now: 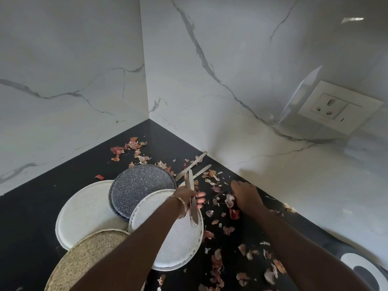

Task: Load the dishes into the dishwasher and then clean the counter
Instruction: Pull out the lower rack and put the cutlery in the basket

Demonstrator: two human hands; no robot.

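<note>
Near the table's back corner, left hand (190,195) fingers gripped cutlery (192,198), right hand (245,194) lay open; plates (88,208), knives (192,164), peels (218,267) all remained.

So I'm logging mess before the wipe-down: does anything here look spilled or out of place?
Yes. Dry onion skins are strewn across the black counter, from the corner down past the plates. Two knives lie loose by the wall, askew among the peelings, while the left hand holds other cutlery.

Black counter (31,217), speckled grey plate (140,190), white grey-veined marble wall (210,59)
</note>
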